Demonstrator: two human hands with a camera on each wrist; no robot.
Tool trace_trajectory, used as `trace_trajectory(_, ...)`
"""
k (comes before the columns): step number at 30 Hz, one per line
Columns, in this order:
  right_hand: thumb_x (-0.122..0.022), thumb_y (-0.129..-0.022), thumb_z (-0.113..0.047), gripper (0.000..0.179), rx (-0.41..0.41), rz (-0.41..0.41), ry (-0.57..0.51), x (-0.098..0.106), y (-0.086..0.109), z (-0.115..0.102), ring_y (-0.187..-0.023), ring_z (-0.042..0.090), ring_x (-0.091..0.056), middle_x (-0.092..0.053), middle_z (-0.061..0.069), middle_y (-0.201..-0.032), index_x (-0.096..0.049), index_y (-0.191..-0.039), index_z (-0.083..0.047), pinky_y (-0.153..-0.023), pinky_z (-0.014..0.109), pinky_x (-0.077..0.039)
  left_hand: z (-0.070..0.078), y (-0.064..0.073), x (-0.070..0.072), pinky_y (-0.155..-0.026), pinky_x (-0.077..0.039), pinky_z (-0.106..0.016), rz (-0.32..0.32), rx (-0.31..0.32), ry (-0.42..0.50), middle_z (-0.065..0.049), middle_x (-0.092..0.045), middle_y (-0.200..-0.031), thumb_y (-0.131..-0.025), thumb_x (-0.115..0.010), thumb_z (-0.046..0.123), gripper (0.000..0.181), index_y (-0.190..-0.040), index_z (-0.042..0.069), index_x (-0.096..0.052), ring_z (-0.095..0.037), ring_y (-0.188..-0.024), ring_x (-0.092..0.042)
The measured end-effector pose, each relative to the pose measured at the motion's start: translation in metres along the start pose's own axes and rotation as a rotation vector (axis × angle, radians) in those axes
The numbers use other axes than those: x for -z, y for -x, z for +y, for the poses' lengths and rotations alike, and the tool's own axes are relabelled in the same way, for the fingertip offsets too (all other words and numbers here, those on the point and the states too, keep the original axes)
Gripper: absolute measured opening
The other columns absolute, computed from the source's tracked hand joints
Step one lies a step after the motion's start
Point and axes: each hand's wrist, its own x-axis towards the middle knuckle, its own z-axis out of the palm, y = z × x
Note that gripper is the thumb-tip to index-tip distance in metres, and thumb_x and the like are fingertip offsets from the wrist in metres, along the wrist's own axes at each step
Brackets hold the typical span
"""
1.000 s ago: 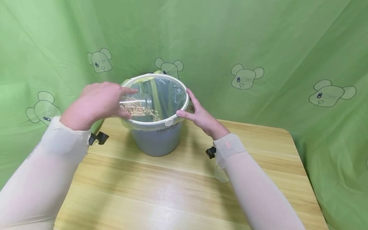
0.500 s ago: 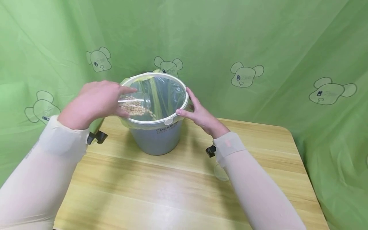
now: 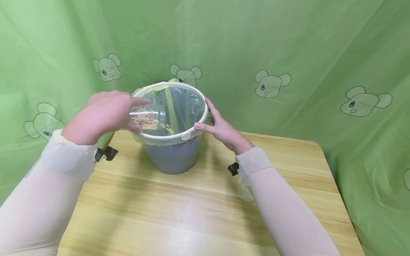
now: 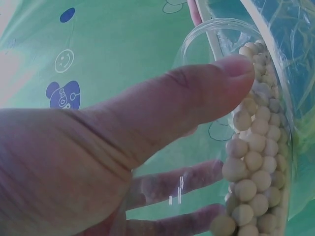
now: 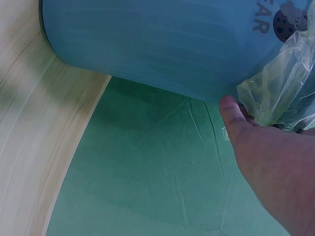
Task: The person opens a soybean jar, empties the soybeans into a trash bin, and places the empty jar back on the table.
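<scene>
My left hand [image 3: 109, 113] grips a clear jar [image 3: 160, 111] that lies tipped on its side, its mouth turned right over a grey-blue trash bin [image 3: 171, 160]. Pale round beans [image 4: 256, 162] fill the jar's lower side, and a few spill from its mouth inside the bin. The left thumb lies along the glass in the left wrist view; other fingers show through it. At the bin's right side, my right hand [image 3: 224, 129] holds the white rim [image 3: 200, 124], thumb on the front and forefinger farther back. A thin yellowish bag [image 3: 190, 103] lines the bin.
The bin stands on a wood-grain table [image 3: 192, 206], toward its back edge. A green curtain [image 3: 230, 42] printed with bear heads hangs behind and around the table. A faint clear round thing [image 3: 245, 192] lies beside the right forearm.
The stream of beans at the jar's mouth has thinned since a second ago. Both hands keep their hold, and the whole scene has shifted slightly left in the head view.
</scene>
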Motion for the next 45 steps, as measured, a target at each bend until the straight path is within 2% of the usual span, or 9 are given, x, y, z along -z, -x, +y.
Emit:
trace_trajectory(22,-0.081,-0.097,-0.032,0.113,0.004,-0.004,-0.001,0.0002,-0.0004,0.0002,-0.17,0.037,-0.015,0.009,0.004,-0.185,0.0,-0.171,-0.052,-0.134,0.064,-0.023,0.0016,-0.0019,0.0005,-0.061,-0.049,-0.038,0.006,-0.01,-0.026,-0.015,-0.067,-0.152,-0.08,-0.094,0.052,0.094,-0.162,0.035,-0.05,-0.041,-0.123,-0.069)
trace_trajectory(32,-0.082,-0.096,-0.032,0.113,0.002,-0.001,0.0,-0.0002,-0.0007,-0.0007,-0.17,0.038,-0.015,0.01,0.005,-0.185,0.0,-0.172,-0.051,-0.134,0.064,-0.024,0.0031,-0.0008,0.0008,-0.061,-0.047,-0.037,0.0,-0.004,-0.015,-0.014,-0.068,-0.149,-0.081,-0.094,0.049,0.094,-0.163,0.036,-0.05,-0.036,-0.117,-0.071)
trace_trajectory(45,-0.082,-0.096,-0.034,0.113,-0.004,0.001,0.013,-0.0001,-0.0008,-0.0001,-0.17,0.038,-0.015,0.011,0.003,-0.185,0.0,-0.171,-0.054,-0.135,0.065,-0.022,0.0031,-0.0021,0.0002,-0.059,-0.05,-0.038,0.008,-0.014,-0.036,-0.017,-0.067,-0.151,-0.08,-0.095,0.048,0.095,-0.163,0.034,-0.05,-0.033,-0.104,-0.07)
